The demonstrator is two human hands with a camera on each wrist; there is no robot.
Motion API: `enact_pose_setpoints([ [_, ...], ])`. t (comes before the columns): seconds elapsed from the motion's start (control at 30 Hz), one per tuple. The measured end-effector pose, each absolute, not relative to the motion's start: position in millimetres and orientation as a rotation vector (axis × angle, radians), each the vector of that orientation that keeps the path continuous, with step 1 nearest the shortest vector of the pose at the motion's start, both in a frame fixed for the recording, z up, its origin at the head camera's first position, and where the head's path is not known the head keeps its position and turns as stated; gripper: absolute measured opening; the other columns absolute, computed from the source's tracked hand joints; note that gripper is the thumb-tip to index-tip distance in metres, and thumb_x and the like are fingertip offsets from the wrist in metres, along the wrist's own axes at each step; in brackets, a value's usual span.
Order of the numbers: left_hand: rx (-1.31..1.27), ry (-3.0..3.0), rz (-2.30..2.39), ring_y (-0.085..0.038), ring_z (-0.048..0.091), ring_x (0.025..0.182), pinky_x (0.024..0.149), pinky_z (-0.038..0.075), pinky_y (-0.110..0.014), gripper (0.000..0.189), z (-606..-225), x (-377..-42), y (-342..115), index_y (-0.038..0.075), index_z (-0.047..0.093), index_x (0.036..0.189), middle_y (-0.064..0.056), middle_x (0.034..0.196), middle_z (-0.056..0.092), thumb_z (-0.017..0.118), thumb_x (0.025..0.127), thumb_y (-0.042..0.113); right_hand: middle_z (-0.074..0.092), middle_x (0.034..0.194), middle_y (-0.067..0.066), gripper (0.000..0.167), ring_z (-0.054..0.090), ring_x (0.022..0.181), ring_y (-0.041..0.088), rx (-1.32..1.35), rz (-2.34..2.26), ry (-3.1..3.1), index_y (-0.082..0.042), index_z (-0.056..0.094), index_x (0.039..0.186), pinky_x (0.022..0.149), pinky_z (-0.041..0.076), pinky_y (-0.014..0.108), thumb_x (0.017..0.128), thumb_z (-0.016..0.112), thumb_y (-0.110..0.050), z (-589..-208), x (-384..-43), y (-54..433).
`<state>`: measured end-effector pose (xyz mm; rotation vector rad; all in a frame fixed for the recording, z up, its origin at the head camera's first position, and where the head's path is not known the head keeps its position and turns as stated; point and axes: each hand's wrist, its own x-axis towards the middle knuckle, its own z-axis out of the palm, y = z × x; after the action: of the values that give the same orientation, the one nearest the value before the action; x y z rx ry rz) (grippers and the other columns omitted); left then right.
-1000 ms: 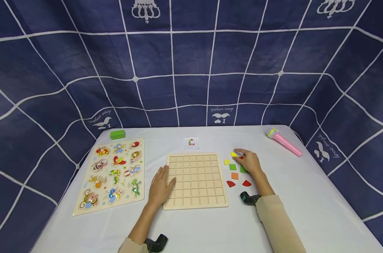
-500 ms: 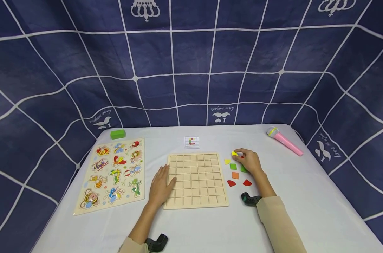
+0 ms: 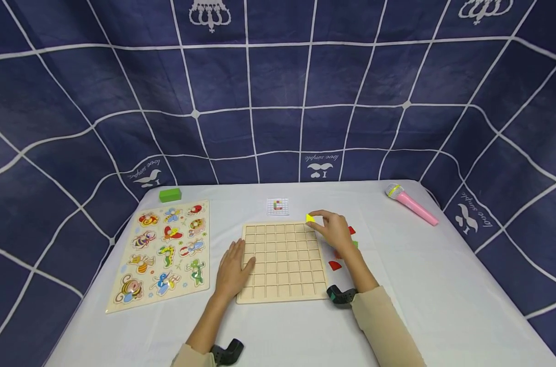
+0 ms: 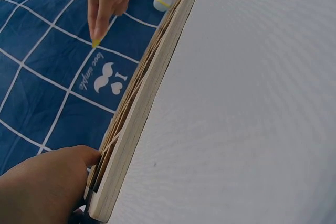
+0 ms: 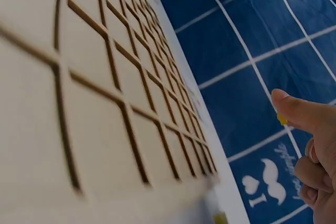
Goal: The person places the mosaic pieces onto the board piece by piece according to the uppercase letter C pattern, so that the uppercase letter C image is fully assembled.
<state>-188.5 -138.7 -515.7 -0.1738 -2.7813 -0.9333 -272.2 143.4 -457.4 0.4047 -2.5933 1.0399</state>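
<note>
My right hand (image 3: 335, 230) pinches a small yellow piece (image 3: 309, 218) between thumb and fingertips, over the far right corner of the wooden grid board (image 3: 284, 262). In the right wrist view the yellow piece (image 5: 282, 119) is mostly covered by the thumb and finger. My left hand (image 3: 232, 270) rests along the board's left edge, its fingers extended and the thumb over the rim. The left wrist view shows that thumb (image 4: 86, 156) at the board's side. Partly under the right forearm lie red pieces (image 3: 335, 265) and a green piece (image 3: 355, 244); other pieces there are hidden.
A small card (image 3: 277, 206) with a coloured grid pattern lies beyond the board. An insect picture puzzle (image 3: 168, 250) is at the left, with a green block (image 3: 170, 194) behind it. A pink toy microphone (image 3: 413, 205) lies at the far right.
My right hand has lifted the yellow piece from among the loose pieces and carried it left to the board's far right corner. The left hand has stayed in place.
</note>
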Motion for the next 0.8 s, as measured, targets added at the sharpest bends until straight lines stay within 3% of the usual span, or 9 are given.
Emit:
enact_pose_setpoints([
  [0.23, -0.187, -2.774, -0.932, -0.036, 0.02, 0.136, 0.111, 0.012, -0.047, 0.064, -515, -188, -139, -0.006, 0.032, 0.139, -0.021, 0.145, 0.031, 0.055, 0.092, 0.031, 0.035, 0.047, -0.004, 0.029, 0.026, 0.043, 0.008, 0.464, 1.098, -2.641, -0.012, 0.072, 0.1, 0.038, 0.023, 0.023, 0.076, 0.076, -0.028, -480, -274, 111],
  [0.4, -0.197, -2.77, -0.943, -0.036, 0.02, 0.136, 0.111, 0.012, -0.047, 0.065, -516, -188, -139, -0.006, 0.032, 0.139, -0.021, 0.145, 0.031, 0.055, 0.092, 0.032, 0.045, 0.049, -0.002, 0.028, 0.035, 0.049, 0.012, 0.463, 1.133, -2.687, -0.014, 0.072, 0.099, 0.045, 0.033, 0.027, 0.075, 0.077, -0.027, -490, -274, 104],
  [0.53, -0.19, -2.779, -0.93, -0.035, 0.019, 0.136, 0.111, 0.011, -0.046, 0.066, -516, -188, -139, -0.006, 0.031, 0.14, -0.02, 0.145, 0.03, 0.055, 0.092, 0.033, 0.067, 0.072, 0.004, 0.027, 0.055, 0.063, 0.014, 0.474, 1.127, -2.689, -0.015, 0.073, 0.097, 0.057, 0.047, 0.03, 0.074, 0.077, -0.028, -494, -274, 101],
  [0.63, -0.188, -2.773, -0.928, -0.035, 0.02, 0.136, 0.111, 0.011, -0.046, 0.065, -516, -188, -140, -0.006, 0.031, 0.14, -0.02, 0.145, 0.03, 0.055, 0.092, 0.032, 0.07, 0.095, 0.003, 0.026, 0.063, 0.081, 0.018, 0.484, 1.1, -2.707, -0.016, 0.073, 0.096, 0.071, 0.051, 0.034, 0.075, 0.077, -0.03, -498, -276, 100],
  [0.73, -0.196, -2.768, -0.929, -0.035, 0.02, 0.136, 0.111, 0.012, -0.046, 0.065, -517, -188, -140, -0.006, 0.032, 0.14, -0.02, 0.145, 0.031, 0.055, 0.092, 0.032, 0.069, 0.101, 0.002, 0.026, 0.063, 0.091, 0.022, 0.491, 1.069, -2.724, -0.017, 0.073, 0.096, 0.079, 0.05, 0.037, 0.075, 0.076, -0.032, -501, -276, 100],
  [0.8, -0.2, -2.766, -0.924, -0.036, 0.021, 0.136, 0.111, 0.013, -0.047, 0.065, -517, -189, -140, -0.006, 0.032, 0.139, -0.02, 0.145, 0.031, 0.055, 0.092, 0.032, 0.07, 0.096, 0.003, 0.027, 0.063, 0.086, 0.024, 0.497, 1.066, -2.725, -0.016, 0.073, 0.096, 0.076, 0.05, 0.038, 0.075, 0.076, -0.032, -502, -276, 100],
])
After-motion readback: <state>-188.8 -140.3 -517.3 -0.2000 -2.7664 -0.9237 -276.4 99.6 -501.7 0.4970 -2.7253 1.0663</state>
